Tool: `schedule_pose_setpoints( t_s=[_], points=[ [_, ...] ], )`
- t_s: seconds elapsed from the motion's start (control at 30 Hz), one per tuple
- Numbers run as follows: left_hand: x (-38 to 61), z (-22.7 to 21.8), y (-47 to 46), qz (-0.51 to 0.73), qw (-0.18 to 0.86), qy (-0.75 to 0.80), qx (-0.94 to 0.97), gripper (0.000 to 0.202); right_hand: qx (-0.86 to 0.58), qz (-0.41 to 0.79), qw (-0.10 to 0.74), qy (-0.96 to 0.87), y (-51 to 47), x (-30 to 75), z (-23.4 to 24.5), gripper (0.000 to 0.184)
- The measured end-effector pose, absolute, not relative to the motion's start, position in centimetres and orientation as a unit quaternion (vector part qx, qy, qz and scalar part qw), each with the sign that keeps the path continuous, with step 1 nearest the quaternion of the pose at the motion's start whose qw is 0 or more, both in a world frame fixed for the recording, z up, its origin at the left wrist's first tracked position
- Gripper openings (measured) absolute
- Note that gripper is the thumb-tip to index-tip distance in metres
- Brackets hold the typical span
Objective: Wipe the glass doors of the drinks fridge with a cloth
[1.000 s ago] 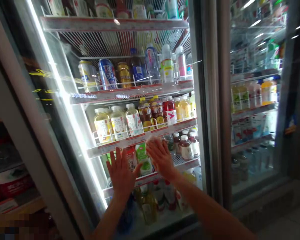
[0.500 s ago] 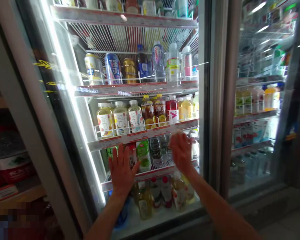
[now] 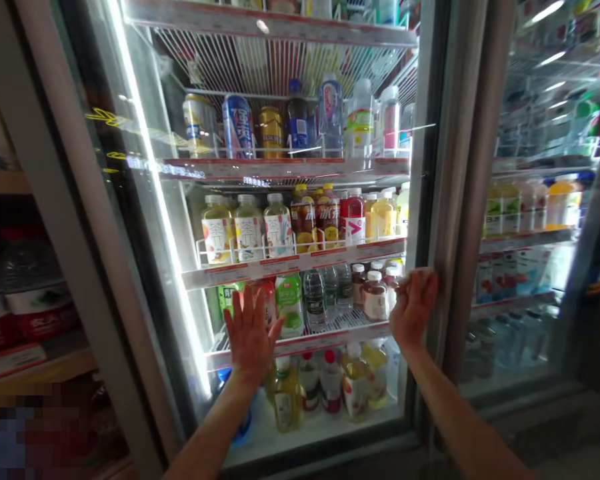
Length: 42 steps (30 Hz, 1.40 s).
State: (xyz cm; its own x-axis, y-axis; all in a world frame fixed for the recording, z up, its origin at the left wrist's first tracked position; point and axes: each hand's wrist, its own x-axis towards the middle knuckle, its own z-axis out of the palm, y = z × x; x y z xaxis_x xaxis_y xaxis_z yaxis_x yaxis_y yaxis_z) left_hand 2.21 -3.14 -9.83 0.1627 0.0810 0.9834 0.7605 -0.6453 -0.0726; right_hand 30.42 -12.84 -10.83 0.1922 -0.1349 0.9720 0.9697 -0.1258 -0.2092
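My left hand [image 3: 250, 341] is raised in front of the glass door, palm forward and fingers spread. It seems to rest on the pane, over a green-labelled bottle [image 3: 289, 303] and a red one [image 3: 266, 300]. Farther right, my right hand [image 3: 414, 312] is at the metal door frame [image 3: 443, 220], its fingers bent and close together. A pale patch shows at its fingertips; what it is, I cannot make out. Behind the glass, small brown bottles with white caps [image 3: 375, 297] stand left of this hand.
Lit shelves hold drinks: cans [image 3: 238, 127], white-labelled tea bottles [image 3: 218, 230] and a red bottle [image 3: 353, 217]. More bottles [image 3: 286, 400] stand at the bottom. Another glass-fronted cooler [image 3: 520, 213] is to the right. At left, a wooden shelf [image 3: 55, 365] carries packed bottles.
My right hand has moved right, from in front of the bottles to the door frame. My left hand stays spread at the glass. The view has shifted slightly.
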Motion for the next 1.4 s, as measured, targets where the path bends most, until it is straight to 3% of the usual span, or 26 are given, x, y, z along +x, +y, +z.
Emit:
schedule_pose_setpoints(
  t_s=[0.1, 0.27, 0.47, 0.67, 0.73, 0.87, 0.93, 1.03, 1.1, 1.3, 1.4],
  points=[
    [2.5, -9.9, -3.2, -0.577, 0.291, -0.308, -0.698, 0.075, -0.535, -0.511, 0.534, -0.41, -11.8, 27.1, -12.0, 0.06],
    [1.9, -10.3, -3.2, -0.572, 0.298, -0.294, -0.705, 0.073, -0.459, -0.509, 0.413, -0.599, -11.5, 23.1, -12.8, 0.064],
    [1.8, -11.3, -3.1, -0.56, 0.298, -0.292, -0.716, 0.074, -0.509, -0.527, 0.547, -0.404, -12.0, 26.3, -9.9, 0.061],
    [1.4, -11.5, -3.2, -0.558, 0.302, -0.292, -0.715, 0.073, -0.409, -0.513, 0.325, -0.681, -10.8, 19.9, -12.2, 0.051],
    [0.9, -11.7, -3.2, -0.546, 0.306, -0.286, -0.726, 0.072, -0.414, -0.528, 0.348, -0.655, -10.6, 20.3, -9.8, 0.052],
    [0.3, -12.3, -3.2, -0.533, 0.307, -0.284, -0.736, 0.07, -0.463, -0.538, 0.474, -0.522, -10.0, 21.9, -4.5, 0.063],
    [0.0, -12.7, -3.2, -0.53, 0.316, -0.287, -0.733, 0.068, -0.451, -0.53, 0.426, -0.578, -9.9, 21.3, -5.2, 0.061],
    [-1.0, -13.3, -3.4, -0.507, 0.325, -0.298, -0.74, 0.063, -0.378, -0.5, 0.262, -0.734, -10.2, 19.6, -8.9, 0.055],
    [-2.1, -13.7, -3.5, -0.487, 0.315, -0.318, -0.75, 0.061, -0.353, -0.487, 0.221, -0.768, -10.4, 18.7, -9.5, 0.054],
    [-5.1, -14.4, -3.5, -0.487, 0.266, -0.382, -0.739, 0.059, -0.414, -0.505, 0.403, -0.641, -7.7, 16.6, -2.6, 0.063],
    [-6.0, -14.8, -3.4, -0.496, 0.254, -0.398, -0.729, 0.058, -0.372, -0.497, 0.32, -0.716, -7.3, 14.5, -4.6, 0.062]
  ],
)
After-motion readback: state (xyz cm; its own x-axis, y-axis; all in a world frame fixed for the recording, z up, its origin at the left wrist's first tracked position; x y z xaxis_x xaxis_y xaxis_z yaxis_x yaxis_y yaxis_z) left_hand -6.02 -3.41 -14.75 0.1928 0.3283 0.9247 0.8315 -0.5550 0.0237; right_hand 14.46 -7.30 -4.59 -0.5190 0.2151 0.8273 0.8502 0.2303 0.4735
